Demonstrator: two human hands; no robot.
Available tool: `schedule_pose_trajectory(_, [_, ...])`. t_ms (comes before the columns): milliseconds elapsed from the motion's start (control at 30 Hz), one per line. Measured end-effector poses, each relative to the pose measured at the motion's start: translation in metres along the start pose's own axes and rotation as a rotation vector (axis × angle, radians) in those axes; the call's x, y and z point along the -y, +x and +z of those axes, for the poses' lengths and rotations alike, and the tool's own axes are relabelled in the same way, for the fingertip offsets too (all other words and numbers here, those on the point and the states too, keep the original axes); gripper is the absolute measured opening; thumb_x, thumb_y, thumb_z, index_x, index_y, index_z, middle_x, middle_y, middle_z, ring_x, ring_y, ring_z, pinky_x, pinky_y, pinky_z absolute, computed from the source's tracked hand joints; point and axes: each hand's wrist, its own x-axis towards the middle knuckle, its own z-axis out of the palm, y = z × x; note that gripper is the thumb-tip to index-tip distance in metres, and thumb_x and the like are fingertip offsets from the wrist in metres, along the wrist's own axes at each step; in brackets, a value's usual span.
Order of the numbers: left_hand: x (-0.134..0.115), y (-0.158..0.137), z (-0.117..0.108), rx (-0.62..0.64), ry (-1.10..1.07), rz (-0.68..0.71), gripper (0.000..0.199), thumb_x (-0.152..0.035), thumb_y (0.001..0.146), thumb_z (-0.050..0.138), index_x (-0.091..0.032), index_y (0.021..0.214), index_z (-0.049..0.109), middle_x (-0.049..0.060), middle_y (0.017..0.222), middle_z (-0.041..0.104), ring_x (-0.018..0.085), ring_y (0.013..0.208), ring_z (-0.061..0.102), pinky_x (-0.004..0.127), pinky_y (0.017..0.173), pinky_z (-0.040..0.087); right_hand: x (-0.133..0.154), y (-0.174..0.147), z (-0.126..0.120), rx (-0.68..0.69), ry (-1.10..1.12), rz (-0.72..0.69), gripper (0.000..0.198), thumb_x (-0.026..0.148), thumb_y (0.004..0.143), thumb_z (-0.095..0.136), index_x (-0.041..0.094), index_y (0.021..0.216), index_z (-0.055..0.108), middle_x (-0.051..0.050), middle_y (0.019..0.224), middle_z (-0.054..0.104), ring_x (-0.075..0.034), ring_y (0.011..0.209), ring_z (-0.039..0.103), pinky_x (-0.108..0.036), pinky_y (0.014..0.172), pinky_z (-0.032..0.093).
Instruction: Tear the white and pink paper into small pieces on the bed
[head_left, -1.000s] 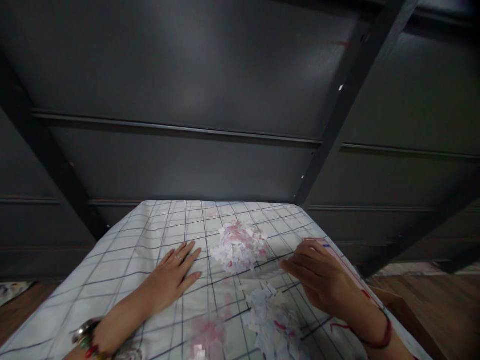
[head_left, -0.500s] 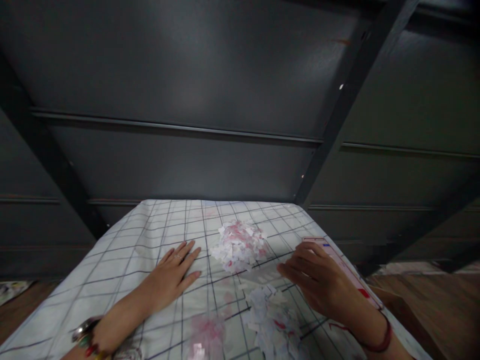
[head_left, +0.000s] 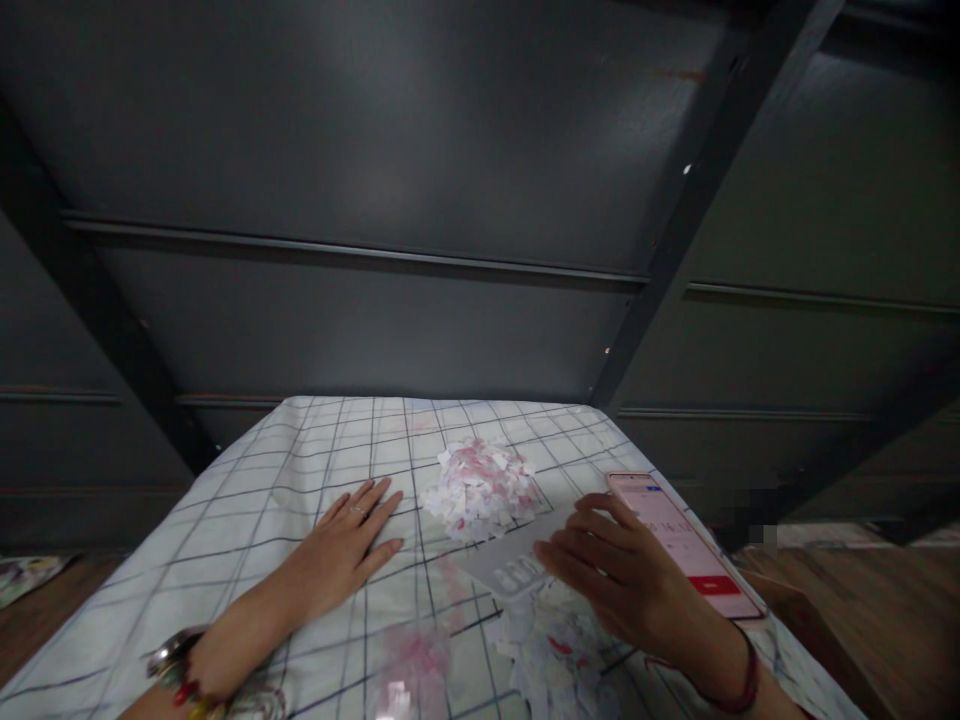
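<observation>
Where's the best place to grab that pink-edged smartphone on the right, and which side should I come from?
I'd pinch the smartphone across its long edges near the far end, coming from above. It lies flat, screen up, near the right edge of the checked tablecloth; the right hand hides part of its left edge, but both far corners show.

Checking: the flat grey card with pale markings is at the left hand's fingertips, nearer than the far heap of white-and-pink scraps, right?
Not quite: the head view shows the flat grey card at the fingertips of the right hand. Its place nearer than the far heap is right.
</observation>
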Motion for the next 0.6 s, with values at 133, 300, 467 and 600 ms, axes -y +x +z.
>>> schedule_pose_trajectory(133, [0.002, 0.0, 0.003, -0.022, -0.016, 0.001, 0.06, -0.055, 0.09, 0.027, -0.018, 0.136, 0.036, 0.011, 0.144, 0.03, 0.028, 0.131, 0.028, 0.046, 0.104, 0.026, -0.002, -0.003, 0.004, -0.005, -0.048, 0.027, 0.022, 0.004, 0.087, 0.039, 0.013, 0.094, 0.058, -0.003, 0.073, 0.063, -0.014, 0.071, 0.051, -0.035, 0.077, 0.041])
schedule_pose_trajectory(300, [0.002, 0.0, 0.005, -0.026, -0.009, -0.003, 0.059, -0.055, 0.09, 0.027, -0.018, 0.136, 0.036, 0.011, 0.144, 0.03, 0.028, 0.131, 0.027, 0.045, 0.105, 0.026, 0.004, 0.002, 0.009, 0.01, -0.032, 0.009, 0.019, 0.009, 0.09, 0.04, 0.015, 0.09, 0.058, -0.001, 0.071, 0.063, -0.012, 0.067, 0.051, -0.032, 0.077, 0.041])
schedule_pose_trajectory(467, [0.003, -0.001, 0.005, -0.037, -0.01, 0.0, 0.059, -0.055, 0.09, 0.029, -0.019, 0.136, 0.036, 0.011, 0.144, 0.03, 0.029, 0.131, 0.028, 0.046, 0.104, 0.026, 0.011, 0.008, 0.004, -0.025, 0.011, -0.013, 0.025, 0.01, 0.092, 0.034, 0.014, 0.089, 0.058, -0.001, 0.07, 0.064, -0.011, 0.067, 0.052, -0.032, 0.08, 0.04])
schedule_pose_trajectory(600, [0.003, -0.001, 0.005, -0.037, -0.014, -0.003, 0.057, -0.054, 0.09, 0.029, -0.02, 0.136, 0.036, 0.011, 0.144, 0.029, 0.028, 0.131, 0.028, 0.046, 0.104, 0.027, 0.013, 0.01, 0.003, -0.033, -0.032, -0.004, 0.022, 0.01, 0.092, 0.037, 0.014, 0.091, 0.059, 0.0, 0.071, 0.065, -0.012, 0.069, 0.053, -0.032, 0.081, 0.04])
